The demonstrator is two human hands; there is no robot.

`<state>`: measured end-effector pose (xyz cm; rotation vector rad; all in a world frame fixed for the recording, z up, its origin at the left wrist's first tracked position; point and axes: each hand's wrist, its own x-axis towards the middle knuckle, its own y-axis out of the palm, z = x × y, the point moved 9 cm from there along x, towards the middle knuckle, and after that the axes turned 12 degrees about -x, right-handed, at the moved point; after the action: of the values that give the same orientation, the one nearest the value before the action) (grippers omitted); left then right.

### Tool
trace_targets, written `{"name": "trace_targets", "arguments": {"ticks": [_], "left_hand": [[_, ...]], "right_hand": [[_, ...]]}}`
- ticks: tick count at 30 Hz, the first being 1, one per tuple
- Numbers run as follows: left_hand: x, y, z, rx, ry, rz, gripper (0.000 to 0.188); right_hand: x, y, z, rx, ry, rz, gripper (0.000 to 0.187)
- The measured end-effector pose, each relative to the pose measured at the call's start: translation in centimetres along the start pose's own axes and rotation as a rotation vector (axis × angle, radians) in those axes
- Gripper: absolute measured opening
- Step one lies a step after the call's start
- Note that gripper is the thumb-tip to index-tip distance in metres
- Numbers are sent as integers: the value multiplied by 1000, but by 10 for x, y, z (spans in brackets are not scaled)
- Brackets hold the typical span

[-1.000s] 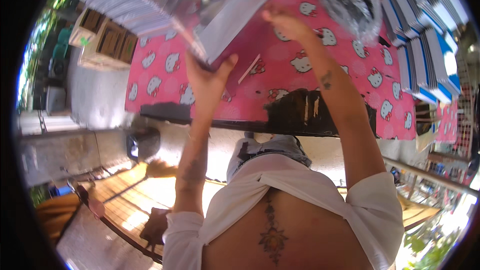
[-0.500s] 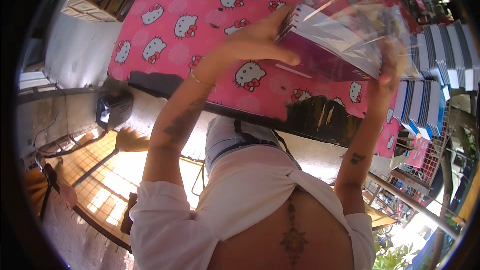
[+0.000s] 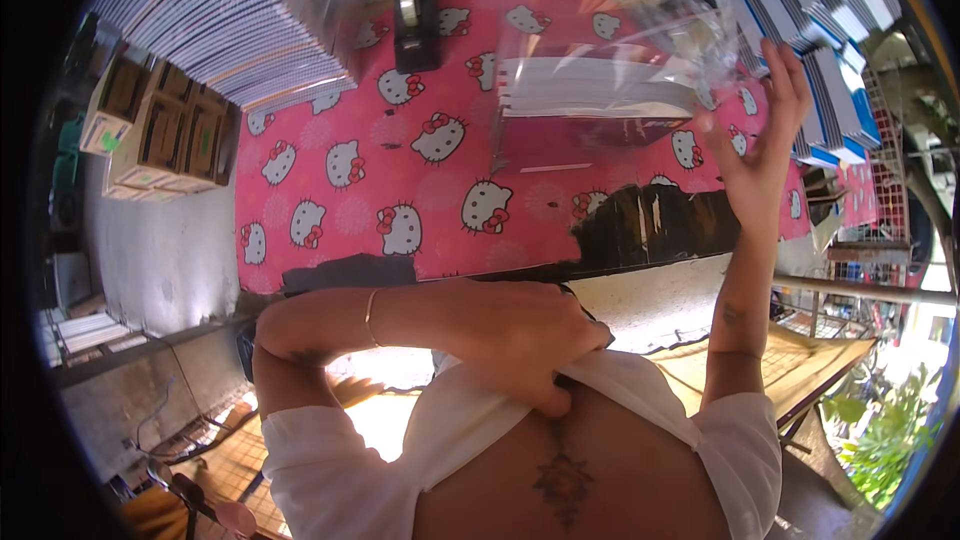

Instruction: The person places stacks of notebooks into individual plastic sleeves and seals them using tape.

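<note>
One plastic-wrapped stack of booklets (image 3: 600, 90) lies on pink cat-print cover (image 3: 450, 190), just left of our right hand (image 3: 763, 145). Right grip wide, fingers spread; whether thumb touches plastic, we cannot tell. Our left hand (image 3: 530, 335) curls against white top (image 3: 465, 415), well below right grip; whether it pinches cloth, we cannot tell. Blue-edged notebooks (image 3: 835, 105) stand just right of right grip; black tape dispenser (image 3: 416, 40) and tall notebook pile (image 3: 230, 30), far left.
</note>
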<state>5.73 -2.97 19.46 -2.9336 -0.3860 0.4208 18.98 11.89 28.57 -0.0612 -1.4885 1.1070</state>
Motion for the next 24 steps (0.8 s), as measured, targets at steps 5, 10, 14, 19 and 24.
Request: {"name": "trace_targets", "arguments": {"ticks": [5,10,14,19,24], "left_hand": [[17,15,-2,410,15,109,26],[42,18,6,440,170,-55,9],[42,21,3,262,187,57,12],[-56,-30,-13,55,325,-226,26],[-71,-1,-38,130,400,119,28]], "right_hand": [[-24,-15,-9,112,92,-89,64],[-29,-33,35,250,-63,-3,39],[-54,-19,77,800,-256,632,18],[-111,-57,92,1009,-558,1256,42],[-92,-56,98,1227,-370,926,26]]}}
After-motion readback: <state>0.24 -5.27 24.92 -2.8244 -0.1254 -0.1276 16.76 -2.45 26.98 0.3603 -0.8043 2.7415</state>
